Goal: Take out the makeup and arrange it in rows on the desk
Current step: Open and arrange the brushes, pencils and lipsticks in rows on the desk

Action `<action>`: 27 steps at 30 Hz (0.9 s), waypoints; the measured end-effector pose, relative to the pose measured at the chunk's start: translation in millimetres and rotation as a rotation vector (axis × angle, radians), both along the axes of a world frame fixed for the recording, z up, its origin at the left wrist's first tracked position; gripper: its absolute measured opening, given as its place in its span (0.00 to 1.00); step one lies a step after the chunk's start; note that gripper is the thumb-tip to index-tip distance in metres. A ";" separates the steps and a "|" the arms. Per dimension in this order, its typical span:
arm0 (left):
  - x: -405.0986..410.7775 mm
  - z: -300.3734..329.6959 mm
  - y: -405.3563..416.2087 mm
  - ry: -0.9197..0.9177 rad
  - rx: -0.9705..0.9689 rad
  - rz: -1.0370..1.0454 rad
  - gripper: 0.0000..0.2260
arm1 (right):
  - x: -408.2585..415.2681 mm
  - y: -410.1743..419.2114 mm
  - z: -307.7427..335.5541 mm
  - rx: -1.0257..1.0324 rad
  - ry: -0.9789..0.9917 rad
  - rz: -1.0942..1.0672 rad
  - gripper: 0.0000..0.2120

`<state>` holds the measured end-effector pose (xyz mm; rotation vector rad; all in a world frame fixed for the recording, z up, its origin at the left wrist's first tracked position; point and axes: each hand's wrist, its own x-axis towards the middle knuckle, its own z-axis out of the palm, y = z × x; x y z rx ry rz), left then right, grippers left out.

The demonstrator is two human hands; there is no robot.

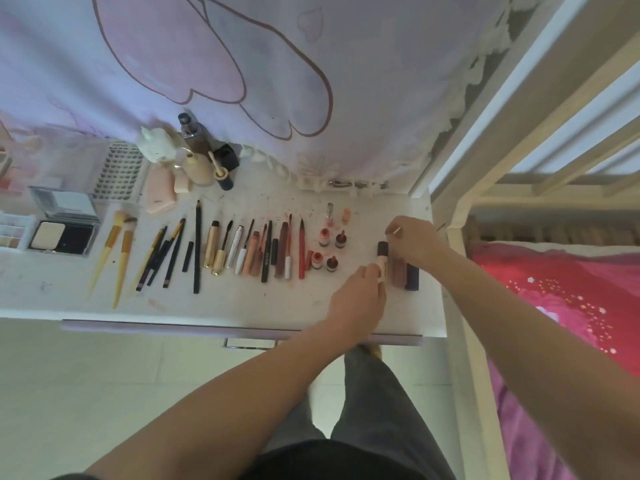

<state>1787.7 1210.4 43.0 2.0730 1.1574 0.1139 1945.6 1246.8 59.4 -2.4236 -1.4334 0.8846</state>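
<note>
On the white desk a long row of makeup runs left to right: two yellow-handled brushes, dark pencils, gold tubes, lip pencils and small round pots. At the row's right end my left hand pinches the lower end of a beige tube with a dark brown cap. My right hand hovers just right of the cap and pinches a thin stick. A brownish tube and a dark one lie beside it.
Bottles and a white figurine stand at the desk's back. A lash tray, an open powder compact and a palette sit at the left. A bed frame and red bedding border the right edge.
</note>
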 end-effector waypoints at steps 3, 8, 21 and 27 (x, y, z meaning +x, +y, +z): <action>34.1 -8.7 14.4 0.110 -0.018 0.162 0.10 | 3.3 20.7 -5.5 -0.069 -0.095 0.180 0.11; 54.4 -20.1 29.8 0.274 -0.009 0.229 0.11 | 12.7 41.2 -19.5 -0.174 -0.177 0.412 0.12; 40.2 23.2 26.8 -0.169 -0.191 0.332 0.12 | 35.8 26.8 22.8 -0.045 0.356 0.448 0.16; 24.3 39.7 20.5 -0.187 -0.168 0.256 0.10 | 45.9 4.8 54.3 -0.147 0.585 0.487 0.10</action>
